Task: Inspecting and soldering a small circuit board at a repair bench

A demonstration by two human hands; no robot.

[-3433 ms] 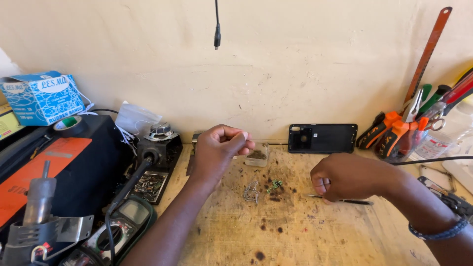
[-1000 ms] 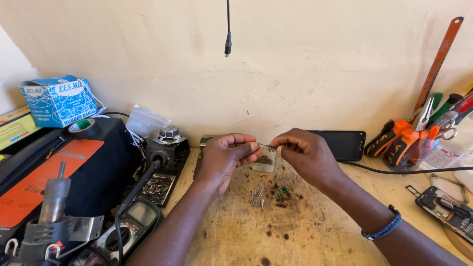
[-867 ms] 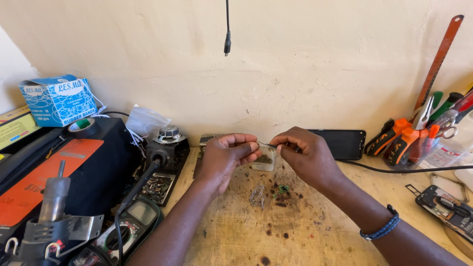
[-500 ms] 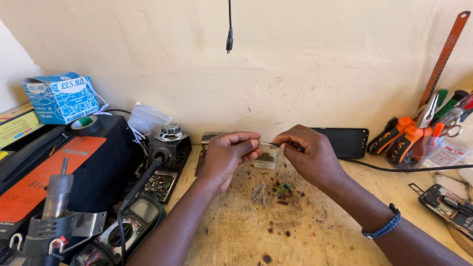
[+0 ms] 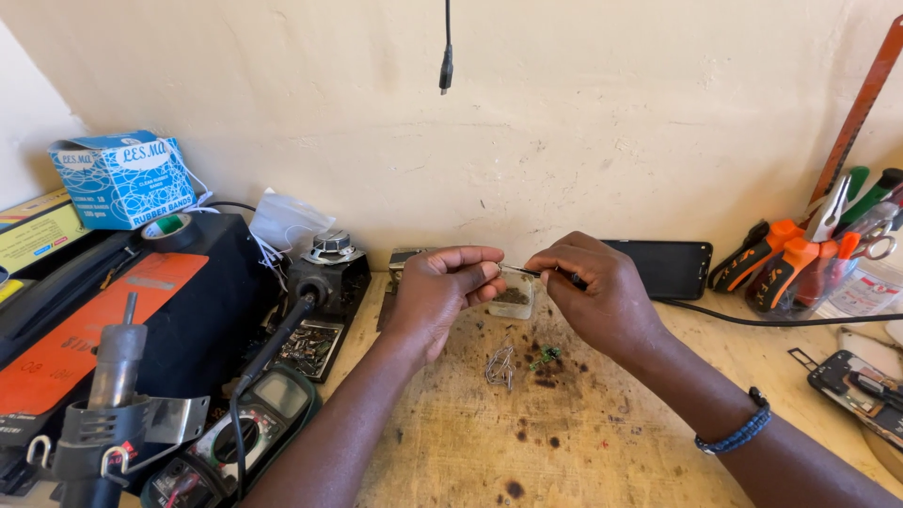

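- My left hand [image 5: 442, 287] is raised above the surface [image 5: 602, 442], its grip closed: thumb and fingertips pinch something small and thin that I cannot make out clearly.
- My right hand [image 5: 597, 296] is level with it, just beside, its grip closed around a slim dark tool [image 5: 527, 272] like tweezers, whose tip points toward the left fingertips.
- The two hands nearly meet; between and just behind them stands a small clear container [image 5: 514, 299] with dark bits inside.
- Below the hands on the wood lies a bent wire clip [image 5: 499, 365], and just right of it a tiny green circuit piece [image 5: 544, 356], amid dark scorch spots.
- A beaded bracelet [image 5: 743, 433] circles my right wrist.
- Behind the right hand, a dark phone [image 5: 668, 268] lies flat against the wall, with a black cable [image 5: 800, 320] running off to the right.
- At far right, orange-handled pliers [image 5: 781, 268] and other tools stand in a clear holder.
- An opened phone body [image 5: 861, 390] lies near the right edge.
- On my left, a soldering iron [image 5: 282, 334] rests in its stand, with a green multimeter [image 5: 245, 437] nearer to me.
- A blue box [image 5: 122, 179] sits on a black case [image 5: 141, 301] at far left.
- A black cord [image 5: 447, 56] hangs down the wall above the hands.
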